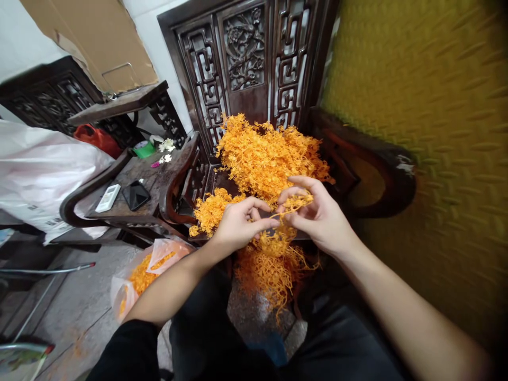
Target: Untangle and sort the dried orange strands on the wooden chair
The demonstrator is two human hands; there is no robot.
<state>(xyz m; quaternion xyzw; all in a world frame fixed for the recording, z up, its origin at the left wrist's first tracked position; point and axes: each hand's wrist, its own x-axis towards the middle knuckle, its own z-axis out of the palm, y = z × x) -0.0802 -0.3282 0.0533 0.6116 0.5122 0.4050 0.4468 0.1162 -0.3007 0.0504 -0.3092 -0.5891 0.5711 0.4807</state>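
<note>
My left hand (242,222) is closed in a pinch on the thin stem end of an orange artificial flower sprig (298,202). The fingers of my right hand (323,214) are curled round the sprig's flowered part. Just beyond the hands, a large heap of orange flower sprigs (265,153) lies on the seat of a carved dark wooden chair (248,103). A smaller bunch of orange sprigs (212,210) sits left of it. Below my hands, a tangle of orange stems (273,275) hangs between my knees.
On a side table (130,172) at left are a white remote (108,198), a dark phone (136,195) and a green tape roll (144,148). A plastic bag (119,288) with orange pieces stands on the floor. A yellow textured surface (428,95) borders the right side.
</note>
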